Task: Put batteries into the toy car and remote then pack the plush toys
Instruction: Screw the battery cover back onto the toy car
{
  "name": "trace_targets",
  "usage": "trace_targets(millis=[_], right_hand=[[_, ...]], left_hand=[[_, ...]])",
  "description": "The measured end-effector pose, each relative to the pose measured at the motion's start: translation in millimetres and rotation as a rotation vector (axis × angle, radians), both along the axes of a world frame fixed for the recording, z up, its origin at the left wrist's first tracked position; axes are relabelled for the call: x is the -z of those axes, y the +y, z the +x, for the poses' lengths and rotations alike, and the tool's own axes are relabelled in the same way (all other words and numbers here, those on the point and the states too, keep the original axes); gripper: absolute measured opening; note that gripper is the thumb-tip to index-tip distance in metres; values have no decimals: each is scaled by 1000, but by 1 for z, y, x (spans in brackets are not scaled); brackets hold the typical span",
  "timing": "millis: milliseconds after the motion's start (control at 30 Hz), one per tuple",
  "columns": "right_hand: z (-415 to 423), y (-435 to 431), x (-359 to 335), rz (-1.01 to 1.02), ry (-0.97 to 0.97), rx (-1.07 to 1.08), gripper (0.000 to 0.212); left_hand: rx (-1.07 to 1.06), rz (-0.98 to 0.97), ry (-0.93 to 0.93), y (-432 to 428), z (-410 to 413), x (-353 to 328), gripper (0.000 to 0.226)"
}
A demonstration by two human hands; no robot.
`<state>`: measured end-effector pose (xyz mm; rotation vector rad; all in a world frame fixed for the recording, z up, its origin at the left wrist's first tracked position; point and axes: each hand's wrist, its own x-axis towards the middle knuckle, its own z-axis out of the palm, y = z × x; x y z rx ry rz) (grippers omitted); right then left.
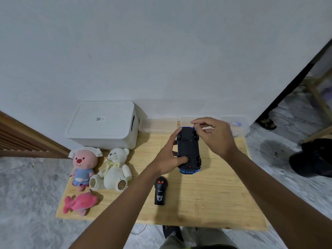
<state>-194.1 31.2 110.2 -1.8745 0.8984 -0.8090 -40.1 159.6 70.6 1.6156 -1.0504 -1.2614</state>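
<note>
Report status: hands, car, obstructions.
Left hand grips toy car, underside up. Right hand pinches thin dark tool at its far end. Remote lies apart; nothing blocking.

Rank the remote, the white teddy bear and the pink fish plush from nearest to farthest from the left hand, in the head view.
1. remote, just below the left hand.
2. white teddy bear, off to its left.
3. pink fish plush, farthest left, toward the camera.

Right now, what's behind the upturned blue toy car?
Clear plastic containers line the white wall behind the blue toy car. The right hand, pinching a thin dark tool, covers much of the middle one, so its contents cannot be seen.
</note>
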Motion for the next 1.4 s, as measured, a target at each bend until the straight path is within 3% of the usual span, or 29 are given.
trace_targets(millis=[33, 167, 367, 500, 600, 833, 900, 1033, 1133, 1300, 1400], right_hand=[[1, -1, -1, 22, 5, 9, 5], [7, -1, -2, 74, -38, 51, 16], [5, 8, 3, -95, -1, -15, 20], [10, 7, 4, 17, -11, 73, 6], [13, 4, 4, 22, -12, 135, 26], [7, 8, 8, -164, 83, -63, 26], [6, 10, 8, -131, 74, -68, 28], [12, 10, 6, 20, 37, 64, 8], [18, 13, 4, 124, -34, 162, 27], [20, 14, -16, 276, -398, 343, 21], [10, 14, -15, 292, -239, 253, 8]], left_hand=[[-3, 4, 7, 0, 0, 0, 99], [-4, 1, 6, -1, 1, 0, 100], [-15, 5, 7, -1, 2, 2, 99], [-19, 12, 4, 0, 4, 3, 99], [-11, 2, -9, 0, 4, 2, 99], [-22, 3, -6, 0, 6, 2, 99], [-19, 1, -10, 1, 7, 3, 99], [-13, -3, -17, 1, 6, 5, 101], [-15, -20, -23, 1, 3, 3, 101], [-32, -43, -7, 2, 3, 0, 100], [-45, -60, -8, 2, 5, -4, 100]])
